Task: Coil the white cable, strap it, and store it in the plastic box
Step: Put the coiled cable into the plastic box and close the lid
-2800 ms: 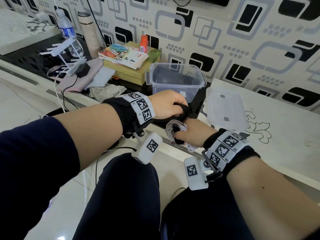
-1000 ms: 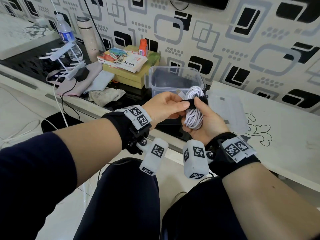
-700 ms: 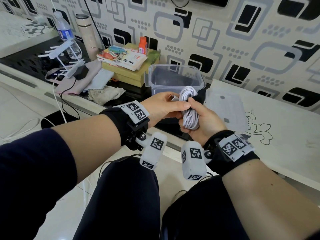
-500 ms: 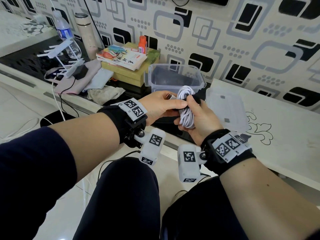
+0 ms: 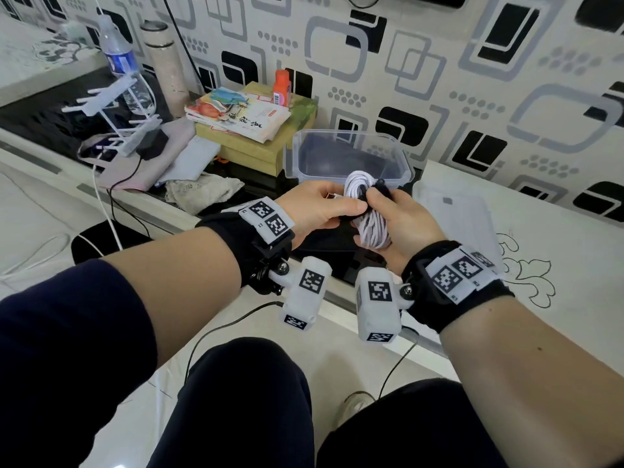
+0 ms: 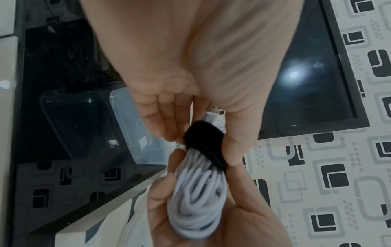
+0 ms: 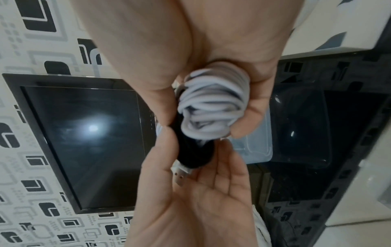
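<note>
The white cable (image 5: pixel 371 231) is coiled into a tight upright bundle, and my right hand (image 5: pixel 388 214) grips its lower half. A black strap (image 5: pixel 380 190) circles the bundle near the top. My left hand (image 5: pixel 351 211) pinches that strap (image 6: pixel 203 143), thumb on one side and fingers on the other. The cable's USB plug (image 7: pixel 182 173) sticks out under the strap toward my left palm. The clear plastic box (image 5: pixel 293 153) stands open on the black shelf just beyond my hands, with nothing visible inside.
The box's clear lid (image 5: pixel 452 217) lies on the white surface to the right. A stack of books on a yellow box (image 5: pixel 250 130), an orange bottle (image 5: pixel 282 86), cloths (image 5: pixel 202 192), a white rack (image 5: pixel 114 106) and bottles crowd the left. My knees are below.
My hands rose from low in front of the shelf and turned the coil upright. The strap end stretched between my hands a second ago now lies wrapped on the bundle.
</note>
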